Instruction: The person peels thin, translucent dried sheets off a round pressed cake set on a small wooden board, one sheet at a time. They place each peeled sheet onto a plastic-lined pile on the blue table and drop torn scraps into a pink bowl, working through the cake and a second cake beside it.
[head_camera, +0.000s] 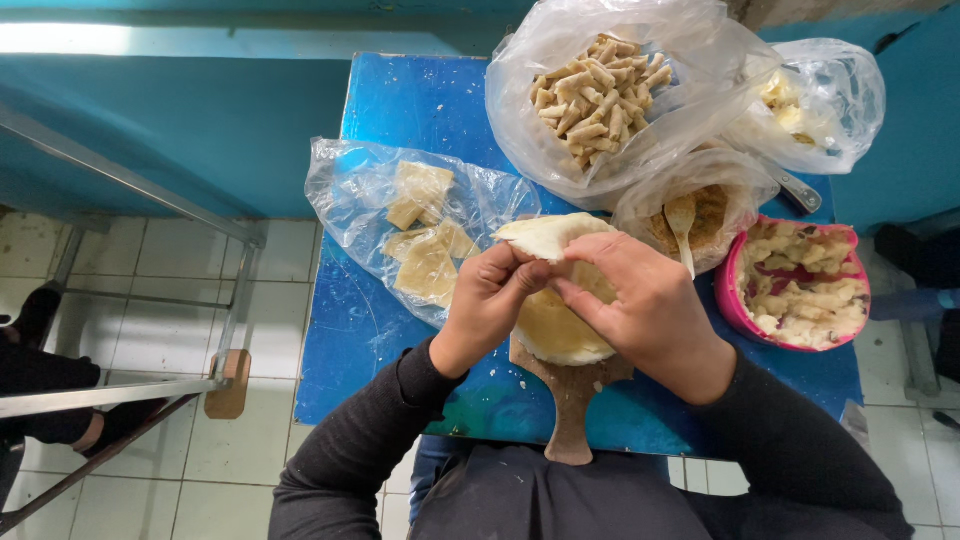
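Low in the frame's centre, a wooden board points its handle straight down toward the person, off the near edge of the blue table. On it lies a round dough sheet. Above it, at mid-frame, both hands pinch a folded dough piece, its long axis running left to right. The left hand and right hand have fingertips pressed together on its lower edge. Left of them lies a flat bag of dough squares. Right sits a pink bowl. Farther up, a bag of rolled pieces crowds the far edge.
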